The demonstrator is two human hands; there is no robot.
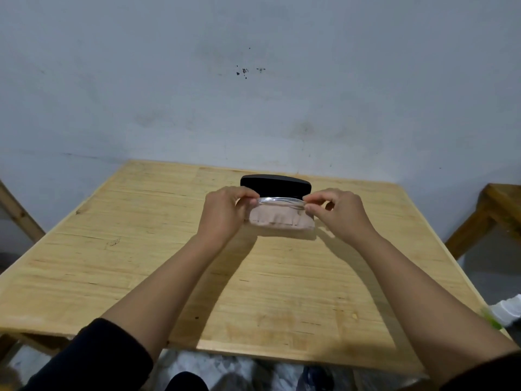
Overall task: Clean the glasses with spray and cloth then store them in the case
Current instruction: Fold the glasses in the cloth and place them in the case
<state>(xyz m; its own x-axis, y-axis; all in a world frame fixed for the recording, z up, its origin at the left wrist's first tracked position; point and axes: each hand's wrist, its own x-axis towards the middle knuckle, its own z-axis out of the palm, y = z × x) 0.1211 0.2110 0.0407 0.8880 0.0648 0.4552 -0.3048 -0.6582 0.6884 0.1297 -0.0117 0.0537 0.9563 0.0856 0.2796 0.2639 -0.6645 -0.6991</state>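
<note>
Both hands reach out over a pale wooden worktop (141, 249) set against a grey-white wall (253, 94). Between them they hold a pair of clear-framed glasses (282, 200), seen almost edge-on and somewhat blurred. The left hand (225, 214) pinches the left end of the frame with thumb and fingertips closed on it; the right hand (337, 211) pinches the right end the same way, its other fingers curled.

Just below the glasses, between the hands, lies a pinkish-beige cleaning cloth (280, 222), folded into a rounded oblong; whether it rests inside the lower half of the case cannot be told. Directly behind the glasses stands the black glasses case (275, 184), its lid showing as a dark rounded slab.

No brand, label or writing can be read on the case, the cloth or the glasses.

At the right edge of the worktop a white and green object (504, 313) is partly cut off by the frame. Dark sleeves cover the upper forearms.
</note>
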